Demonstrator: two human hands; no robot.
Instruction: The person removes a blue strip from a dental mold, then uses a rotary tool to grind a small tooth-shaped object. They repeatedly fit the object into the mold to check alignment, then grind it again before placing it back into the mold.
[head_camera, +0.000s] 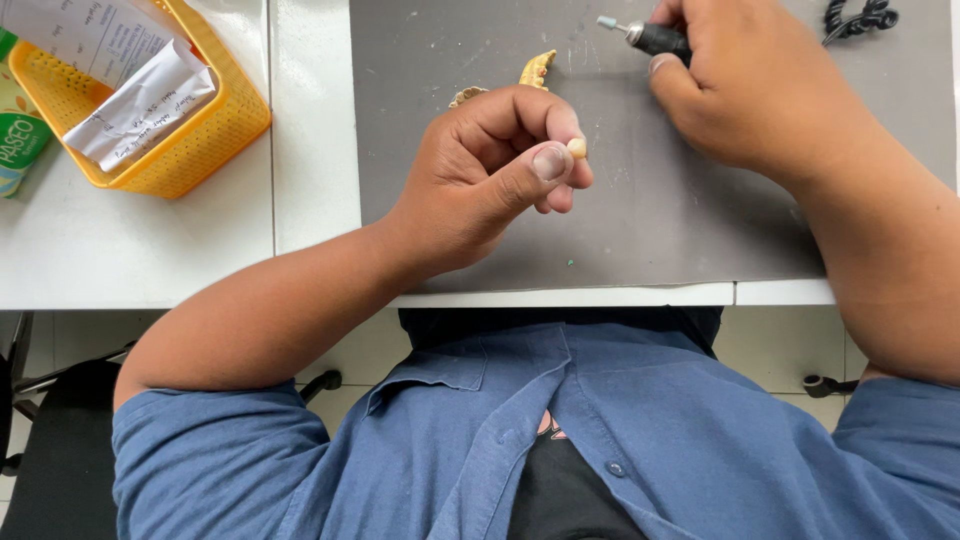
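Bottom of frame: blue collared shirt (640, 440) over a dark top, both short sleeves in view; black chair (60, 460) at lower left; tiled floor behind it; left forearm runs from lower left up toward centre; right forearm comes in from the right edge.

Centre: left hand (490, 170) curled, thumb and index finger pressed together on a small cream tooth-shaped piece (577, 148); piece sits at the fingertips, just right of the thumbnail, lifted above the grey mat (640, 230); other fingers (555, 197) folded in under the palm.

Grey mat covers centre and right of the white table (180, 260); scuffed and dusty; tiny green speck near its lower edge.

Upper right: right hand (750, 80) closed around a black rotary handpiece (655, 38); fingers wrapped tight on the body, thumb along its near side; small pale burr tip points left, toward upper centre, clear of the tooth piece; hands well apart.

Upper centre, beyond the left hand: two yellowish dental model pieces (537, 70) lying on the mat, one partly hidden by the knuckles.

Top right corner: coiled black cord (860, 17) on the mat.

Upper left: yellow plastic basket (225, 125) holding crumpled printed papers (140, 100); green-and-white pack (20, 120) just left of the basket, cut by the frame edge.
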